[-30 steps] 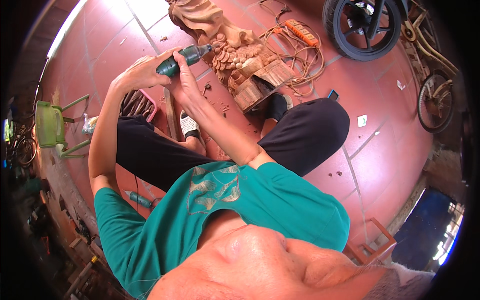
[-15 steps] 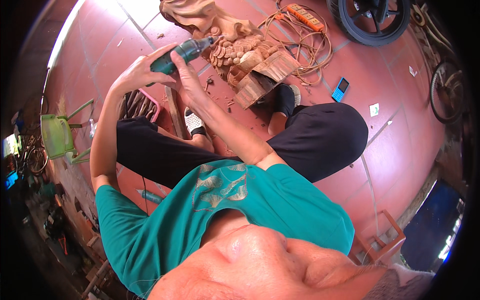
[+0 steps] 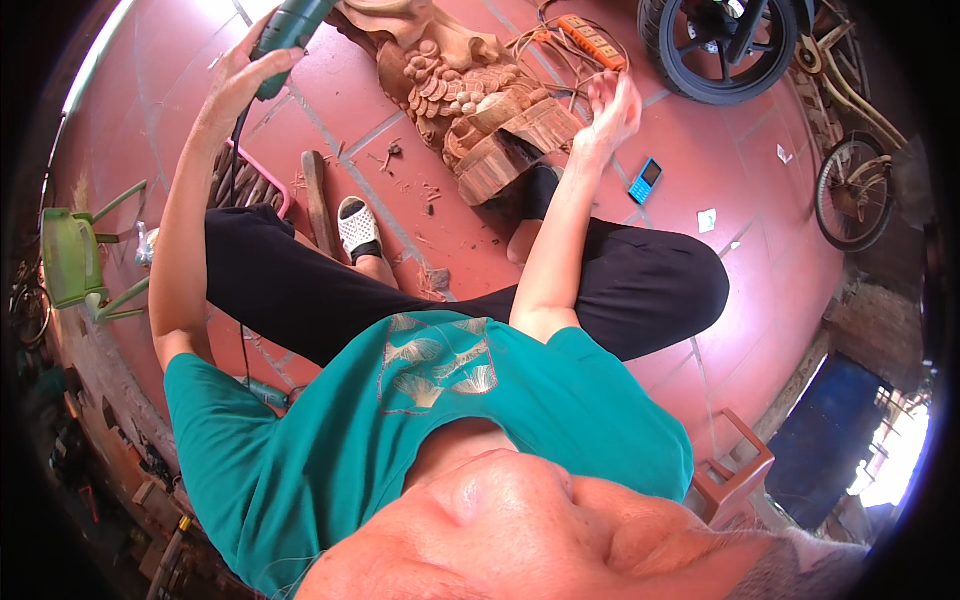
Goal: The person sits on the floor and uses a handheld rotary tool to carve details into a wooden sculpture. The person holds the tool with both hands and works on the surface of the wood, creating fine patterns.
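Note:
My left hand is wrapped round the body of a green die grinder, held up at the top left; its front end runs out of the picture. A dark cord hangs from it past my forearm. The carved wooden sculpture, with scale-like and rounded carving and a blocky base, lies tilted on the floor in front of my feet. My right hand is raised to the right of the carving's base, fingers loosely bent and apart, with nothing visible in it. Beyond its fingertips is an orange power strip.
A blue phone lies on the red tiles. Wood chips and a wooden stick are near my left foot. A basket of carving tools, a green chair, a motorbike wheel and a second green tool surround me.
My right hand has left the grinder and swung right toward the power strip. My left hand has carried the grinder up and left, away from the carving.

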### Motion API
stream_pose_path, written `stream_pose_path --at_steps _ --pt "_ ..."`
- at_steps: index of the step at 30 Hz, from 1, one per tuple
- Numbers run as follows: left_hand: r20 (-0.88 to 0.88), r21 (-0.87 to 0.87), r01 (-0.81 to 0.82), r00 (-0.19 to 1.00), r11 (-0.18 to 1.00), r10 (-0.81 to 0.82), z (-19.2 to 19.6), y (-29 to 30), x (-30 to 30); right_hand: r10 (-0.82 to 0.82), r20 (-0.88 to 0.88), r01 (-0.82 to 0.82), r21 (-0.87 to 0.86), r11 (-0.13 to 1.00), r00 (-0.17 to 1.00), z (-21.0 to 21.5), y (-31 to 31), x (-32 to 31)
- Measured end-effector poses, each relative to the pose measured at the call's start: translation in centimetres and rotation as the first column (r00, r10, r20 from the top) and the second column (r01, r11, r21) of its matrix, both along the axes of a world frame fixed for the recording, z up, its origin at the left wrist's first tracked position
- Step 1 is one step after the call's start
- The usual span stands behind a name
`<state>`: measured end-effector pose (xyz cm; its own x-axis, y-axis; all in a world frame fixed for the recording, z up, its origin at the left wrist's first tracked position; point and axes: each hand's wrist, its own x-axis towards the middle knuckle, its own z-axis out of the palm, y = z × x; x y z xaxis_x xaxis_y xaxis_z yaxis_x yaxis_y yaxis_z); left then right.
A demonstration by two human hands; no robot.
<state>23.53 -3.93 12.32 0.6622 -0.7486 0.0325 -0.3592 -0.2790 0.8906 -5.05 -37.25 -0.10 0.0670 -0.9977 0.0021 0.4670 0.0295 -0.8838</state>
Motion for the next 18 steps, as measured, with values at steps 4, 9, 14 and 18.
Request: stream_pose_path --at_steps 4,9,14,18 --pt "-0.046 0.029 -0.016 0.999 0.999 0.018 1.2 -0.5 -0.4 -0.056 -0.068 0.076 0.336 0.939 0.996 -13.3 -2.4 -3.0" --pt "-0.044 -0.115 0.014 0.999 0.993 -0.019 0.1 -0.9 0.4 0.136 -0.050 -0.107 0.377 0.920 0.989 -17.7 -1.3 -2.2" --pt "-0.052 -0.062 0.015 0.998 0.998 -0.019 0.1 -0.7 0.6 0.092 0.072 -0.115 0.473 0.873 0.993 -21.0 -1.5 -1.8" --pt "-0.093 -0.096 -0.011 0.996 0.995 0.002 0.4 -0.3 0.0 0.111 0.029 -0.114 0.354 0.928 0.993 -22.7 0.4 -1.4"
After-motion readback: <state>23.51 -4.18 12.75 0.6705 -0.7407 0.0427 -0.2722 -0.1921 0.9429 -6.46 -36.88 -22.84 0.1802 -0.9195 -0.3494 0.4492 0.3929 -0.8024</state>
